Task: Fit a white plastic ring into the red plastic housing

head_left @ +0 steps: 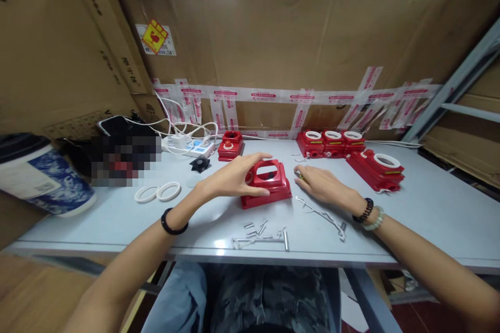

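Observation:
My left hand [224, 179] grips a red plastic housing [273, 190] with a large oval opening, thumb on the near side and fingers over the far side. The housing rests on the table in front of me. To its right, my right hand [324, 183] lies low over the table with curled fingers. Something small and yellowish shows at its fingertips, too small to make out. Beside that hand lies a thin metal rod [320, 213] with bent ends. Several small metal pins [255, 230] and a T-shaped metal piece [286, 241] lie near the front edge.
Three red housings with white rings [333, 136] stand at the back right, a larger one [375, 171] nearer. A red unit [230, 146], black knob [200, 164] and power strip [191, 146] are back left. Two white rings [169, 191] and a paper cup [47, 177] lie left.

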